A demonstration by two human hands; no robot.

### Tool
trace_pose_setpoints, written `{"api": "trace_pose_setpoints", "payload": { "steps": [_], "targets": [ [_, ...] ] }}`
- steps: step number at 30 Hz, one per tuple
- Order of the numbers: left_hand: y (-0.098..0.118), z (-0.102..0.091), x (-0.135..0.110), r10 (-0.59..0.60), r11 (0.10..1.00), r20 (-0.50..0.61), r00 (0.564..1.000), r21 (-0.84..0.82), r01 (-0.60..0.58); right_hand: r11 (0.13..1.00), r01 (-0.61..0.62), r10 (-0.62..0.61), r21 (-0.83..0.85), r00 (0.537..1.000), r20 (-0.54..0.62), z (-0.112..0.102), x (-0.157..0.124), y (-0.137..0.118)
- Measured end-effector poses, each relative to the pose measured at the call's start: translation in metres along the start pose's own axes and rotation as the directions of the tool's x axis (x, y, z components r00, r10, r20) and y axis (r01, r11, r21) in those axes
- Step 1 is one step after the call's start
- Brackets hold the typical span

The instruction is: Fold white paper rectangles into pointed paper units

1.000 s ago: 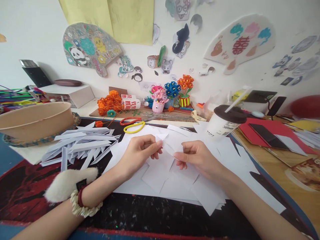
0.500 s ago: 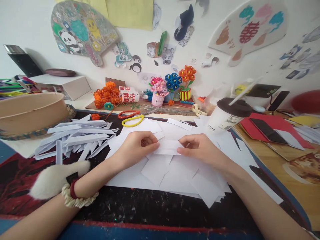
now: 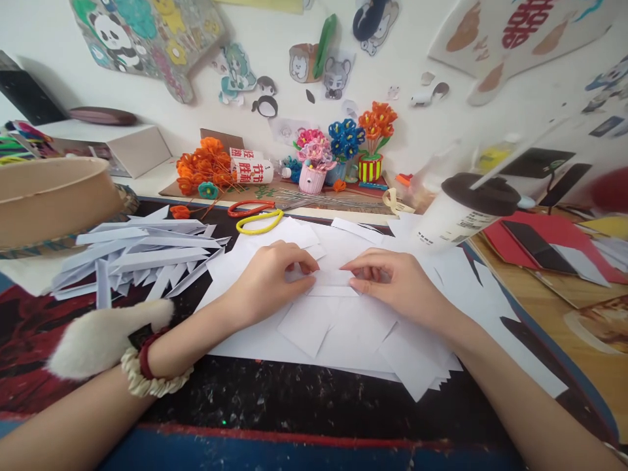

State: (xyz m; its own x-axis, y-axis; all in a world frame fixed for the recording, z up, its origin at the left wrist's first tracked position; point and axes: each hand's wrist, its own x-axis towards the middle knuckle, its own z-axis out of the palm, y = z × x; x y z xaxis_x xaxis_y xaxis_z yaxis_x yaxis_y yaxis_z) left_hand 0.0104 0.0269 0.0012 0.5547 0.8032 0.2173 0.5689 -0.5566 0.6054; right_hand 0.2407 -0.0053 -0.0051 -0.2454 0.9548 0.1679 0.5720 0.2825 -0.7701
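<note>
Between my two hands is a small strip of white paper (image 3: 333, 283) with a crease running along it. My left hand (image 3: 275, 280) pinches its left end between thumb and fingers. At the right end, my right hand (image 3: 392, 280) grips it the same way. Beneath lie loose white paper sheets (image 3: 358, 333), spread over a dark mat. A pile of folded white paper strips (image 3: 142, 252) sits to the left. Behind my left hand rest scissors with yellow and red handles (image 3: 260, 221), their blades partly under the paper.
A lidded drink cup with a straw (image 3: 466, 209) stands behind my right hand. At the left are a tan round container (image 3: 53, 196) and a white fluffy object (image 3: 105, 337) beside my wrist. Pipe-cleaner flowers in small pots (image 3: 314, 173) line the back ledge.
My fingertips have shifted on the paper strip, the right fingers now reaching over its upper edge. The camera view has tipped slightly downward and closer.
</note>
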Motion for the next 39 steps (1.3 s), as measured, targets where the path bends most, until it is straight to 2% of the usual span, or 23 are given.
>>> {"api": "trace_pose_setpoints", "payload": {
  "steps": [5,13,16,20,25,28,39],
  "targets": [
    [0.001,0.0,0.001,0.02,1.0,-0.004,1.0,-0.02,-0.02,1.0,-0.005,0.005,0.004,1.0,-0.015,0.002,0.001,0.0],
    [-0.002,-0.002,0.002,0.087,0.995,0.028,0.996,-0.045,-0.086,0.999,0.04,-0.041,0.016,0.999,0.028,0.0,0.0,-0.001],
    [-0.004,-0.004,0.002,0.187,0.982,0.061,0.98,-0.009,-0.187,0.997,0.08,-0.08,0.013,0.996,0.049,0.0,0.0,0.0],
    [-0.004,-0.005,0.001,0.341,0.936,0.082,0.937,0.06,-0.346,0.984,0.171,-0.169,-0.054,0.985,0.04,0.001,-0.001,0.001],
    [-0.006,-0.002,-0.001,0.438,0.883,0.099,0.893,0.137,-0.448,0.902,0.392,-0.394,-0.181,0.919,0.027,0.002,-0.004,0.002],
    [-0.004,-0.002,-0.003,0.48,0.852,0.113,0.87,0.174,-0.493,0.84,0.477,-0.483,-0.259,0.875,0.046,0.002,-0.006,0.003],
    [0.009,-0.003,-0.008,0.485,0.76,0.204,0.85,0.383,-0.525,0.69,0.578,-0.588,-0.436,0.799,0.128,0.006,-0.011,0.003]
  ]
}}
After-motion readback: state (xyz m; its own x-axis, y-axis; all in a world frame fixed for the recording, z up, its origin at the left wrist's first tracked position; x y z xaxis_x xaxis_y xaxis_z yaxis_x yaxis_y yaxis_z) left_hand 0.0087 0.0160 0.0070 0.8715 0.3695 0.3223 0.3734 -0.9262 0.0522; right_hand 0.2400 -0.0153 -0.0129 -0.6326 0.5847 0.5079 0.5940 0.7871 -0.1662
